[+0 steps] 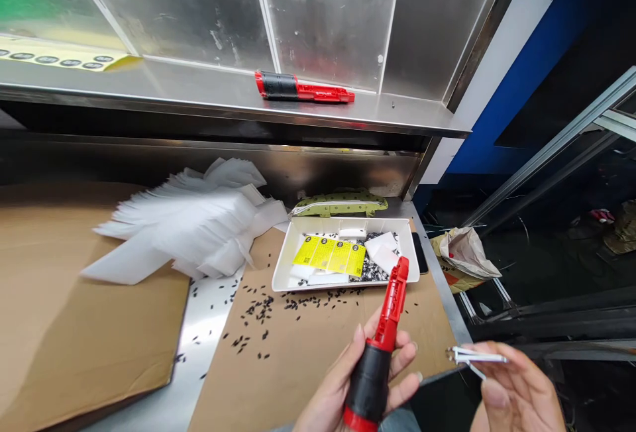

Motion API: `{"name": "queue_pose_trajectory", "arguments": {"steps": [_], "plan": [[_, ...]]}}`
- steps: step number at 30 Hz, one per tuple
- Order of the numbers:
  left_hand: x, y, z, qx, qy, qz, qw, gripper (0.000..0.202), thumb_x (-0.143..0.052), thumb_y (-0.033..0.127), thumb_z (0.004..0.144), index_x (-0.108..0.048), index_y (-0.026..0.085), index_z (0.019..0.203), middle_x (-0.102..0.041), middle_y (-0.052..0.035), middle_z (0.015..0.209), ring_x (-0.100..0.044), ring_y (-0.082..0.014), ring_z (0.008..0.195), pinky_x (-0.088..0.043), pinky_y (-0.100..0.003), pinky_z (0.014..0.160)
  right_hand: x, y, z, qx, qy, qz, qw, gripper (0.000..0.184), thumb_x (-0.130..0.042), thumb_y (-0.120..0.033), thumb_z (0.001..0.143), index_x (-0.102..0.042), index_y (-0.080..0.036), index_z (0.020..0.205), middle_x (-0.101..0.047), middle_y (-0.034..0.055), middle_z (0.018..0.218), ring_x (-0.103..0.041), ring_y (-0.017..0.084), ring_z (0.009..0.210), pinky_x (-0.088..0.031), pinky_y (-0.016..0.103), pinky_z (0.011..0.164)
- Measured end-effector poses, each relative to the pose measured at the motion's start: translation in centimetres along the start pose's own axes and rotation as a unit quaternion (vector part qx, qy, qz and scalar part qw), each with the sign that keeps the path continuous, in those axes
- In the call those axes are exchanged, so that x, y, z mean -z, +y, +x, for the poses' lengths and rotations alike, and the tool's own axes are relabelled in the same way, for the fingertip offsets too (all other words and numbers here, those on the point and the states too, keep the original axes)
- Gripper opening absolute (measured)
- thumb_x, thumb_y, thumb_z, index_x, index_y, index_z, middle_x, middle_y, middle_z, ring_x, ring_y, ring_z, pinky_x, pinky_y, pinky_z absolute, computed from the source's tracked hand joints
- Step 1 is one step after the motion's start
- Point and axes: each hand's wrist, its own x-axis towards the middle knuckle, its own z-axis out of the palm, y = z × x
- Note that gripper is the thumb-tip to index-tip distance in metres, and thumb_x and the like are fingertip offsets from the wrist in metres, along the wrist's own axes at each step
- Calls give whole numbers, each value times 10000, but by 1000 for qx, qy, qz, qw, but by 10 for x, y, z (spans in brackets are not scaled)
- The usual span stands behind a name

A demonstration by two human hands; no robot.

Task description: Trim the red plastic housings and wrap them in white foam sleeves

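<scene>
My left hand [348,379] is closed round the black grip of a red and black tool [382,339], which points up and away over the cardboard. My right hand [517,392], at the lower right past the bench edge, pinches a small white plastic part [477,356] between thumb and fingers. Just beyond the tool's tip stands a white tray [288,260] holding yellow labels [330,254], white pieces and small black parts.
Small black parts [258,319] lie scattered on the brown cardboard [298,366]. A heap of white foam sheets [193,220] lies at the left. A second red and black tool [303,89] rests on the steel shelf. A green strip [342,203] lies behind the tray.
</scene>
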Motion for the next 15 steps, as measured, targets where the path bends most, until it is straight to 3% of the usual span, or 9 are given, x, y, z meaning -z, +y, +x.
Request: {"name": "queue_pose_trajectory", "arguments": {"steps": [2, 4, 6, 8, 9, 10, 12, 13, 15], "plan": [[2, 3, 0, 7, -6, -1, 1000, 313, -482, 313, 956, -722, 152, 1075, -753, -135, 985, -715, -226, 925, -600, -402, 821, 4, 29, 12, -64, -6, -80, 995, 435, -646, -400, 868, -579, -157, 1223, -740, 99, 941, -726, 228, 802, -599, 326, 695], [11, 5, 2, 1, -7, 22, 1000, 296, -514, 320, 944, -735, 147, 1038, -750, -120, 972, -708, -198, 862, -605, -366, 786, 2, 65, 20, -137, -102, -185, 968, 517, -574, -506, 876, -567, -139, 1240, -729, 108, 992, -712, 226, 876, -579, 325, 754], [31, 8, 6, -38, -1, 79, 996, 295, -596, 357, 898, -711, 186, 1109, -747, -94, 981, -682, -161, 777, -594, -293, 700, -7, 102, 19, -175, -215, -268, 923, 515, -491, -542, 887, -605, -138, 1187, -736, 97, 920, -713, 223, 819, -568, 324, 734], [63, 12, 14, -112, 15, 195, 974, 486, -713, 417, 790, -631, 261, 1244, -736, -63, 1059, -656, -150, 750, -567, -246, 632, -19, 131, 10, -178, -273, -310, 893, 402, -505, -456, 864, -667, -158, 1078, -737, 81, 815, -707, 239, 742, -553, 348, 717], [82, 15, 20, -150, 32, 297, 942, 634, -772, 416, 718, -578, 276, 1305, -727, -59, 1110, -653, -155, 746, -566, -247, 645, -25, 142, 4, -174, -283, -323, 886, 345, -527, -392, 836, -684, -169, 1047, -741, 85, 822, -706, 255, 760, -545, 362, 735], [103, 19, 26, -184, 55, 430, 882, 699, -764, 449, 704, -543, 268, 1342, -710, -71, 1168, -670, -183, 782, -576, -270, 682, -30, 151, -3, -169, -290, -338, 879, 332, -540, -337, 806, -687, -177, 1056, -746, 98, 890, -705, 275, 835, -535, 378, 776], [143, 30, 39, -245, 87, 665, 700, 596, -649, 509, 756, -607, 231, 1281, -677, -97, 1256, -646, -260, 1088, -517, -348, 957, -39, 161, -13, -156, -297, -359, 871, 423, -558, -287, 763, -653, -177, 1160, -704, 133, 1134, -650, 316, 1062, -504, 414, 888], [162, 36, 44, -254, 104, 697, 662, 561, -656, 480, 727, -653, 217, 1223, -666, -116, 1275, -604, -298, 1175, -467, -403, 1027, -41, 163, -16, -151, -296, -365, 870, 480, -563, -288, 758, -622, -171, 1219, -654, 144, 1243, -600, 329, 1157, -482, 432, 938], [193, 51, 52, -259, 134, 736, 611, 467, -631, 435, 719, -706, 238, 1135, -697, -119, 1224, -631, -338, 1138, -491, -476, 993, -42, 165, -16, -141, -291, -371, 870, 523, -547, -307, 779, -578, -165, 1282, -576, 149, 1353, -524, 332, 1255, -445, 455, 1006]]}}
